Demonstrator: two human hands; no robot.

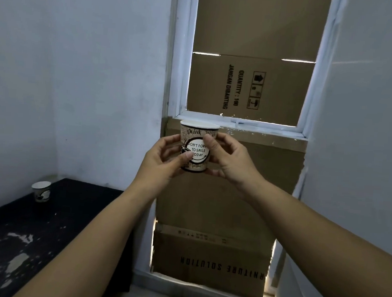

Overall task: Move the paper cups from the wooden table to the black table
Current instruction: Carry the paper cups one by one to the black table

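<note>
Your two bare forearms reach up and forward from the bottom of the view, meeting at a printed paper cup (197, 147) held in mid-air in front of you. Your left hand (163, 158) sits to the cup's left and slightly below its middle, with the thumb pressed on the printed front near the lower half and the fingers curled round the far side. Your right hand (228, 156) sits to the cup's right, its thumb laid across the upper right of the print and the other fingers curled behind and under the base. Both hands grip the cup between them, so it stands upright with its white rim on top, above your fingertips. You can read "DON'T FORGET TO SMILE TODAY" partly, the thumbs covering the edges of the lettering.

Behind the cup is a white-framed window (241, 122) blocked with brown cardboard (251, 87), and more cardboard sheets fill the opening below the sill down to the floor.

Down at your lower left is the black table (50, 228), its surface worn in pale patches near you. A second paper cup (41, 191) stands upright on its far corner, close to the white wall (78, 80), well apart from the cup in your hands.
</note>
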